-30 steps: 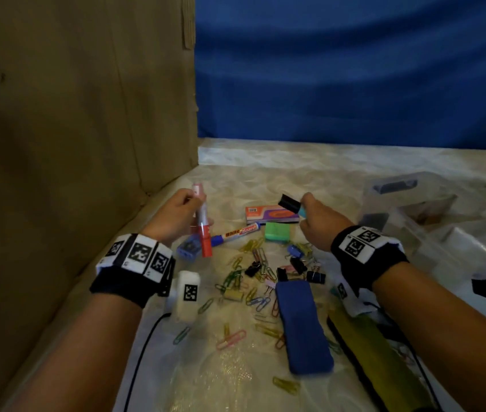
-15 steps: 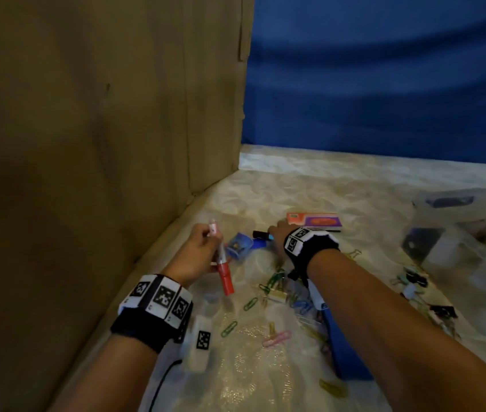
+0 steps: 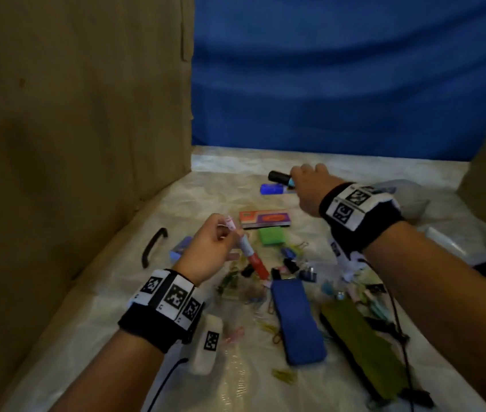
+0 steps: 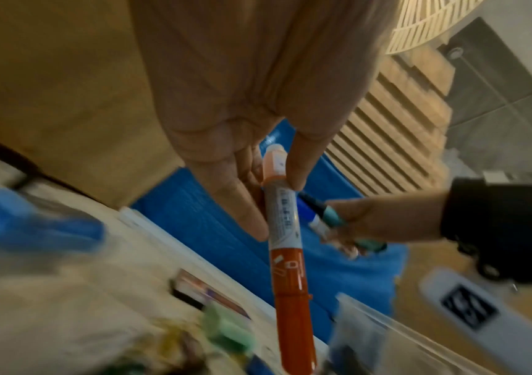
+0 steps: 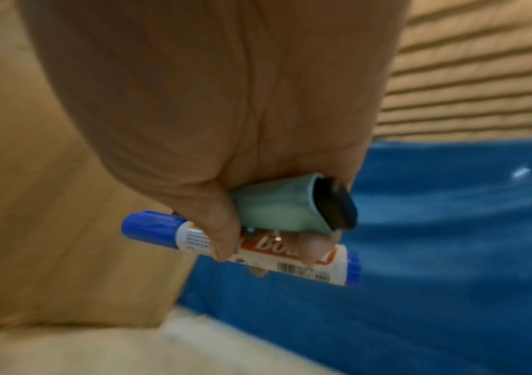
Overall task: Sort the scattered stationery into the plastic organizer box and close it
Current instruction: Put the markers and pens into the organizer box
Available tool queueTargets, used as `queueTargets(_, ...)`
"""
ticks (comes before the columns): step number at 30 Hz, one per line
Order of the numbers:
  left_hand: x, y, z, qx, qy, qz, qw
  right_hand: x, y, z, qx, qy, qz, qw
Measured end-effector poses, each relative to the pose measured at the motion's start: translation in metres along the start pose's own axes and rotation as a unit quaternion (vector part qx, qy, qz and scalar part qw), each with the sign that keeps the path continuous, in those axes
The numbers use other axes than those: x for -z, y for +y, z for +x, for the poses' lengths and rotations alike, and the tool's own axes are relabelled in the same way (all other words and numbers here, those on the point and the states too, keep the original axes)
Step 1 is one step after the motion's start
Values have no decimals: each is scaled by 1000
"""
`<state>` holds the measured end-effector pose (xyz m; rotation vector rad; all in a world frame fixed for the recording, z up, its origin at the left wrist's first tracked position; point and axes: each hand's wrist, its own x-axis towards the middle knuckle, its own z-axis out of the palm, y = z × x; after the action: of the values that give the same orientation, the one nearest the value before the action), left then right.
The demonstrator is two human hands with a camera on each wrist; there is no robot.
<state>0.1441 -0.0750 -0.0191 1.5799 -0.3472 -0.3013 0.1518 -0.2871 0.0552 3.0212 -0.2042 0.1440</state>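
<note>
My left hand [image 3: 221,236] pinches a red-and-white marker [image 3: 249,252] near its top, so the red end hangs down over the clutter. In the left wrist view the marker [image 4: 285,228] hangs between thumb and fingers. My right hand [image 3: 305,181] is raised further back and grips two pens together: a teal highlighter [image 5: 277,210] with a black cap and a blue-capped white marker [image 5: 258,247]. The clear plastic organizer box [image 3: 406,196] stands at the right, mostly hidden behind my right wrist.
An orange-purple packet [image 3: 265,218], a green eraser [image 3: 271,235], a blue board eraser [image 3: 298,319], a green duster [image 3: 363,337], binder clips [image 3: 295,264] and several paper clips lie on the covered table. A brown cardboard wall [image 3: 72,144] stands at the left.
My right hand reached left, took the blue marker off the table and lifted it back and to the right along with the highlighter. My left hand kept the red marker.
</note>
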Motion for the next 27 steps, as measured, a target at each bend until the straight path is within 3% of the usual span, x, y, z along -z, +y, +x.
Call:
queueTargets(5, -60, 2, 12, -34, -31, 45, 998, 24, 81, -16, -107, -22, -7, 994)
queueTargets(11, -85, 4, 29, -60, -13, 52, 997, -5, 162, -9, -184, -89, -71, 976)
queueTargets(15, -88, 4, 31, -56, 2, 58, 997, -17, 200, 17, -173, -166, -130, 962)
queueTargets(22, -75, -4, 29, -68, 34, 88, 993, -5, 174, 17, -85, -212, -214, 950)
queueTargets(27, -64, -8, 26, -53, 24, 157, 986, -25, 218, 38, -107, -228, -163, 954)
